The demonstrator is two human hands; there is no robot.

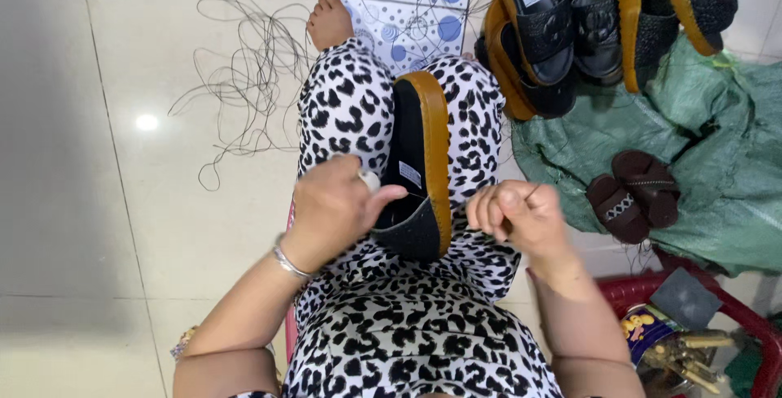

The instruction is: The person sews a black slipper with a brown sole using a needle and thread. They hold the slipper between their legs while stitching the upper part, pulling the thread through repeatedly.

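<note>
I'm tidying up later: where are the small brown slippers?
In the head view, the brown slippers lie right of the right hand, on the green sack.

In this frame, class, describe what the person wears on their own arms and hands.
Both forearms are bare, no sleeves reaching them. The left hand has a pale ring on one finger, with a thin silver bangle at its wrist. The right hand shows no jewellery.

This is looking like a small home workshop for making sandals: a stack of black sandals with tan soles [599, 23] is lying on a green sack [700, 162], loose thread [244, 72] is spreading over the tiled floor [98, 202]
</note>
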